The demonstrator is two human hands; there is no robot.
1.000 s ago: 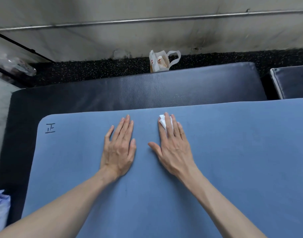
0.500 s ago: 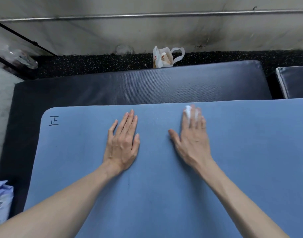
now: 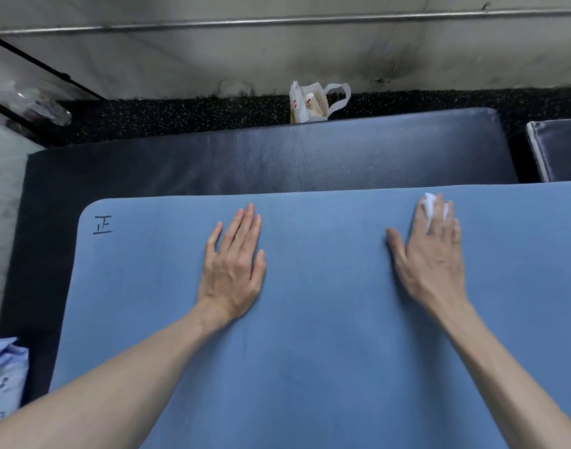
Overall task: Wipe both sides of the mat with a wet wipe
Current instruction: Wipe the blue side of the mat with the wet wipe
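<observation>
Grubby grey wall [image 3: 277, 53] across the top of the frame, speckled floor [image 3: 180, 115] under it, small white bag [image 3: 310, 103] parked against the skirting. Below that, dark pad [image 3: 277, 157], and spread over it, filling the lower frame, blue mat [image 3: 310, 351], marked corner at upper left.

Left hand [image 3: 233, 267] flat at centre, fingers straight and close together, palm down, gripping nothing; looks like an anchor, weight on the mat to stop it creeping over the slick pad.

Right hand [image 3: 431, 254] out at centre right, fingers extended and pressing wipe [image 3: 429, 205] down, white showing between and beyond the fingertips just short of the mat's far edge (blurred there, so how it is folded: cannot tell). Flat palm over wipe spreads pressure, probably for a broad swipe.

Marked face up, so likely first side in progress; underside not yet reached, judging by how things lie.

Pale blue packet [image 3: 3, 380] at lower left edge, possibly the wipes' pack.
</observation>
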